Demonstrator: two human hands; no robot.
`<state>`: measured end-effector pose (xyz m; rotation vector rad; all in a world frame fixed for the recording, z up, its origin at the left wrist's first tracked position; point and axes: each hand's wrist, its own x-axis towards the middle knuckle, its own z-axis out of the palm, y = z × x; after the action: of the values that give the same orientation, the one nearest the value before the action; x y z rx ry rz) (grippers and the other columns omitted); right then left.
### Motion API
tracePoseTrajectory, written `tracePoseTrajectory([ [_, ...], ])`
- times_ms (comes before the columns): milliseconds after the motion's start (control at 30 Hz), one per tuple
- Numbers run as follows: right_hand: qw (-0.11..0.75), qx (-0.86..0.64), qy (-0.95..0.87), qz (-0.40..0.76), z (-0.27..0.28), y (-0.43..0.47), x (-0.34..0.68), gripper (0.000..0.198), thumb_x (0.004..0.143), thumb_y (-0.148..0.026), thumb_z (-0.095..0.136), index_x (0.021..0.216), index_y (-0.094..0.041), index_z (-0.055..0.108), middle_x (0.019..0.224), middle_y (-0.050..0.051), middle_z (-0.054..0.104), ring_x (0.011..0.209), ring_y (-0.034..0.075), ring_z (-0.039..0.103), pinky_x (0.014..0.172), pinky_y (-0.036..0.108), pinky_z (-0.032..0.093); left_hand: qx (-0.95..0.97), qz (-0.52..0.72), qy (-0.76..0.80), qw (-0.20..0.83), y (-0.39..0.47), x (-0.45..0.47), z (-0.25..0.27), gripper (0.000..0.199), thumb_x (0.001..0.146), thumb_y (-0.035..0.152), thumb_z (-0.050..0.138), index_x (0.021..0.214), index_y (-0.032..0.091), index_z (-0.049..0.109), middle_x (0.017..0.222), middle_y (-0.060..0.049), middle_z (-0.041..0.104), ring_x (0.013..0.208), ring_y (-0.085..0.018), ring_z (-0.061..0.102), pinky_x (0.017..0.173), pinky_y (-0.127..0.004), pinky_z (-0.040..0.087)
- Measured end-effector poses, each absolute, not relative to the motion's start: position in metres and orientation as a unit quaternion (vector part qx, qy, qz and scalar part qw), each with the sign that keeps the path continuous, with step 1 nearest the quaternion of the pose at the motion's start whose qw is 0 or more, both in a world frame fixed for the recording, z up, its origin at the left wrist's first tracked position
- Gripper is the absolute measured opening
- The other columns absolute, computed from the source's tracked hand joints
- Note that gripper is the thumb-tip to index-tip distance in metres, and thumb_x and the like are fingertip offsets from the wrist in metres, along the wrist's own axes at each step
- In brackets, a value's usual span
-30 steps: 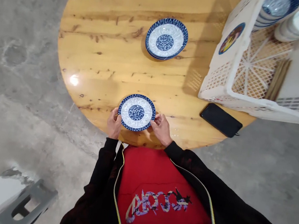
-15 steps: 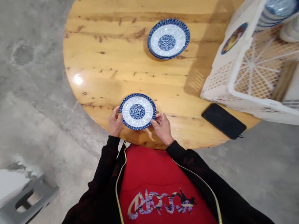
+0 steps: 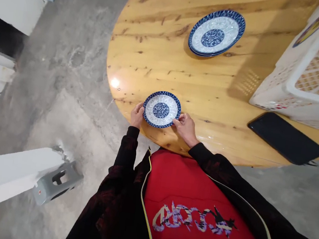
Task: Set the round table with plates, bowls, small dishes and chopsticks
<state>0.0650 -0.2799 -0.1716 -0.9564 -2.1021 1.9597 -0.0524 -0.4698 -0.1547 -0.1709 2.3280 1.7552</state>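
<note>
A small round plate (image 3: pixel 161 109) with a blue patterned rim and blue centre is held at its two sides, close to the table's near edge. My left hand (image 3: pixel 137 115) grips the plate's left rim, fingers closed on it. On the right rim, my right hand (image 3: pixel 187 128) pinches with the thumb on top; the other fingers are partly hidden under the edge. Farther off on the wood lies a short stack of larger blue-and-white plates (image 3: pixel 217 33). Whether the small plate touches the tabletop I cannot tell.
The round wooden table (image 3: pixel 154 71) carries a white plastic crate (image 3: pixel 293 86) at the right. A black phone (image 3: pixel 286 138) lies in front of the crate near the table edge. On the concrete floor at lower left stands a grey stool (image 3: pixel 57 182), beside a white pillar (image 3: pixel 5 177).
My view has swung to the left, so table, crate and phone sit farther right in it. Both hands keep their hold on the small plate. The stack stays where it was on the table.
</note>
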Motion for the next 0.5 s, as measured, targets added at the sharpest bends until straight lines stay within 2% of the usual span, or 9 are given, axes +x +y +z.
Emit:
tracePoseTrajectory([
  [167,0.039,-0.3,-0.62,0.723,-0.174,-0.279,0.075,0.029,0.07,-0.045,0.071,0.077,-0.025,0.051,0.066,0.001,0.063,0.062,0.022,0.066,0.057,0.037,0.054,-0.196,0.614,0.757,0.106,-0.496,-0.026,-0.142,0.032,0.087,0.037,0.063,0.11,0.015,0.065,0.103,-0.011,0.072,0.082,-0.016,0.069,0.068,-0.025,0.055],
  [300,0.041,-0.3,-0.6,0.74,-0.177,-0.279,0.083,0.029,0.072,-0.045,0.071,0.08,-0.023,0.055,0.066,0.0,0.065,0.061,0.02,0.067,0.058,0.035,0.056,-0.238,0.591,0.766,0.089,-0.513,0.005,-0.138,0.029,0.087,0.037,0.063,0.104,0.013,0.065,0.096,-0.01,0.072,0.077,-0.013,0.068,0.064,-0.02,0.051],
  [500,0.035,-0.291,-0.594,0.749,-0.176,-0.281,0.081,0.027,0.073,-0.045,0.071,0.081,-0.022,0.059,0.065,0.0,0.067,0.061,0.019,0.068,0.058,0.033,0.057,-0.193,0.57,0.793,0.092,-0.503,0.005,-0.14,0.026,0.087,0.037,0.061,0.1,0.015,0.066,0.095,-0.009,0.071,0.077,-0.014,0.067,0.065,-0.024,0.05],
])
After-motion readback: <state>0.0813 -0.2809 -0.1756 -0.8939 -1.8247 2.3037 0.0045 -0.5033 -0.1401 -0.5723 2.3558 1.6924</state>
